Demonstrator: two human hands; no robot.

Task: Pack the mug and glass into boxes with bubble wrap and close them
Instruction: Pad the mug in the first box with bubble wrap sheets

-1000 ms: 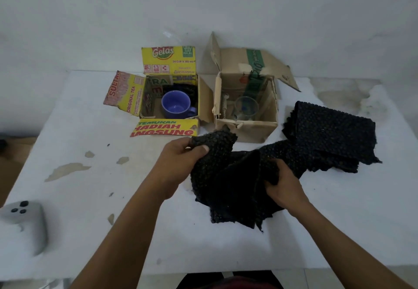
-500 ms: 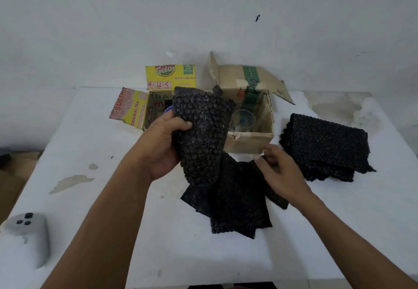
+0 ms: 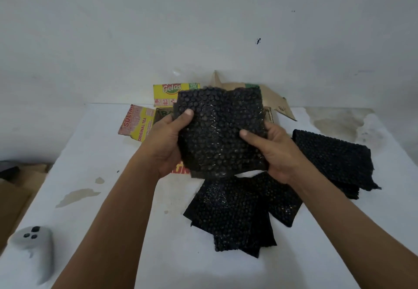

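A square sheet of black bubble wrap (image 3: pixel 220 130) is held up in front of me, above the table. My left hand (image 3: pixel 166 138) grips its left edge, thumb on the front. My right hand (image 3: pixel 274 150) grips its right edge the same way. The sheet hides most of the two open boxes behind it: the yellow tea box (image 3: pixel 140 123) on the left and the brown cardboard box (image 3: pixel 278 105) on the right. The mug and the glass are hidden.
More black bubble wrap sheets (image 3: pixel 239 211) lie on the white table (image 3: pixel 108 198) below my hands, and a folded stack of bubble wrap (image 3: pixel 332 159) lies to the right. A grey controller (image 3: pixel 31 248) sits at the near left edge. A white wall stands behind the boxes.
My left hand lifted one sheet from the loose pile. My right hand left the pile and took the sheet's right edge. The sheet now covers the boxes from view.
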